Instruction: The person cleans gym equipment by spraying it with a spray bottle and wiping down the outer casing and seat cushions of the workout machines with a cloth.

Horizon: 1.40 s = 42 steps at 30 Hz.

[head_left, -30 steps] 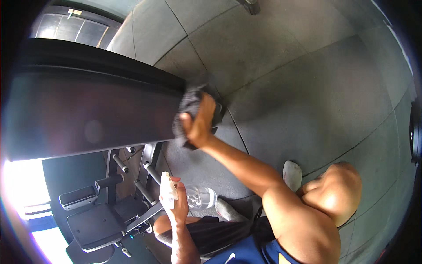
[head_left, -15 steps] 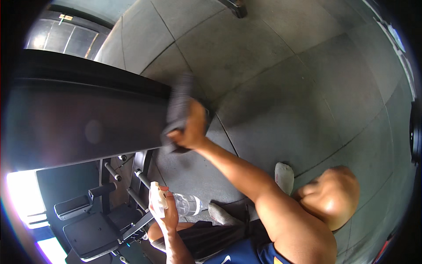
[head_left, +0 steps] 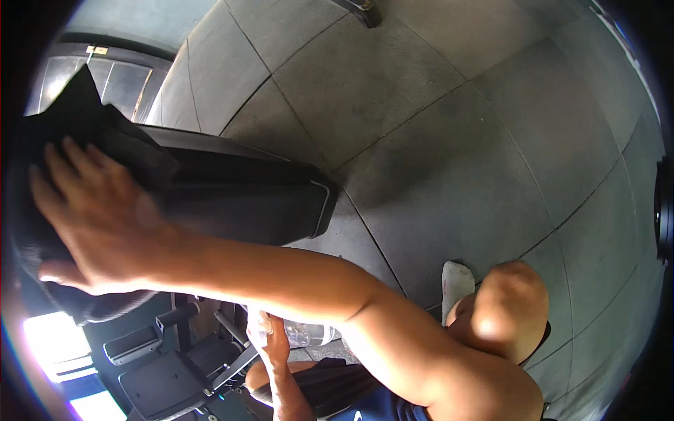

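Observation:
My right hand (head_left: 102, 217) lies spread on a dark cloth (head_left: 123, 140) at the far left, its fingers apart. Under it, the cloth rests against a long black padded piece of gym equipment (head_left: 246, 200). One corner of the cloth sticks up beyond my fingertips. Lower down, my left hand (head_left: 270, 340) is closed around the top of a clear spray bottle (head_left: 309, 333), which lies sideways. My right forearm covers part of the bottle and its white spray head.
Below the padding stands a black exercise machine (head_left: 165, 375) with pads and metal bars. Grey floor tiles (head_left: 449, 161) spread to the right. A dark equipment foot (head_left: 365, 12) shows at the top edge. My foot in a pale sock (head_left: 458, 284) and bent knee are nearby.
My right hand has swept left with the cloth from the near end of the padding to its far left, its fingers now spread. The left hand keeps the spray bottle nearly in place.

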{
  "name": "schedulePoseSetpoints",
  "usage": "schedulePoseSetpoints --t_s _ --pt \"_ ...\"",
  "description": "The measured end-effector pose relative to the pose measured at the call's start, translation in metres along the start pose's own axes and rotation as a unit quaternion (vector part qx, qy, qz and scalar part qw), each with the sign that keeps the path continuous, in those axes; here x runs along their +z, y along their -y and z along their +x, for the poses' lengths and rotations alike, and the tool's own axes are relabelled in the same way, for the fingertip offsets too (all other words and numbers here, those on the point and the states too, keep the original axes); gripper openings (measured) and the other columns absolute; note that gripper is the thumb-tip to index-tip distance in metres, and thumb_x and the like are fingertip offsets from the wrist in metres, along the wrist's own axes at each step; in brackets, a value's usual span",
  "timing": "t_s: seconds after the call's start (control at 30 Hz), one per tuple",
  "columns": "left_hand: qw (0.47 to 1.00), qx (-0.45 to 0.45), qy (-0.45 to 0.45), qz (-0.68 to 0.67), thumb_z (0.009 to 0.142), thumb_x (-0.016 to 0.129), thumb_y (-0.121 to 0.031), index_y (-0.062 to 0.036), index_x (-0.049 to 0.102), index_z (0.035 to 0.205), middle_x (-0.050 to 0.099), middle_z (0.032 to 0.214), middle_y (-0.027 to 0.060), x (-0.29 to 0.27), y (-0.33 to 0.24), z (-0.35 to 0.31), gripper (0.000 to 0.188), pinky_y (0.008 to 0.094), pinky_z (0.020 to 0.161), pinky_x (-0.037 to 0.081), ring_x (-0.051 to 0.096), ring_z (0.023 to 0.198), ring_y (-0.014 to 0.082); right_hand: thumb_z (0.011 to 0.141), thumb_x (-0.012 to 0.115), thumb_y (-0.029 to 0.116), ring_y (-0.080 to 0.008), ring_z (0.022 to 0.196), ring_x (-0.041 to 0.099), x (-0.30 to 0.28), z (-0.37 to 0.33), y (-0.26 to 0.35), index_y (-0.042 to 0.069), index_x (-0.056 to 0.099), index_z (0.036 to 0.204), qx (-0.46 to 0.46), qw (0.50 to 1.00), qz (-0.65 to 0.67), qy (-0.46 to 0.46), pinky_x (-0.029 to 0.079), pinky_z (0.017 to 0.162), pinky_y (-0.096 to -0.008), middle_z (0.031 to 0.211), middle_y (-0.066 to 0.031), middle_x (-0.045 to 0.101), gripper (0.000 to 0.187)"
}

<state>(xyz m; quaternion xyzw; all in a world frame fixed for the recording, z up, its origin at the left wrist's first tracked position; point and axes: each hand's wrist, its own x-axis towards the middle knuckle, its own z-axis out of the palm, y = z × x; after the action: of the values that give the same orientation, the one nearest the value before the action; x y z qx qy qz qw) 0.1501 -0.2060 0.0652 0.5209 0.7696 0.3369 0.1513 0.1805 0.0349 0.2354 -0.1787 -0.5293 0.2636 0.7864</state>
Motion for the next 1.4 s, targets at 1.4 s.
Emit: schedulePoseSetpoints --t_s 1.4 --pt "0.998 0.047 -0.026 -0.030 0.077 0.061 0.001 0.0009 0.060 0.093 0.062 0.078 0.0137 -0.061 -0.043 -0.039 0.015 0.0384 0.063 0.048 0.056 0.068 0.0292 0.105 0.035 0.054 -0.0370 0.129 0.051 -0.168 -0.319 -0.220 -0.008 0.045 0.140 0.573 0.756 -0.087 -0.305 0.039 0.110 -0.0445 0.144 -0.0265 0.048 0.072"
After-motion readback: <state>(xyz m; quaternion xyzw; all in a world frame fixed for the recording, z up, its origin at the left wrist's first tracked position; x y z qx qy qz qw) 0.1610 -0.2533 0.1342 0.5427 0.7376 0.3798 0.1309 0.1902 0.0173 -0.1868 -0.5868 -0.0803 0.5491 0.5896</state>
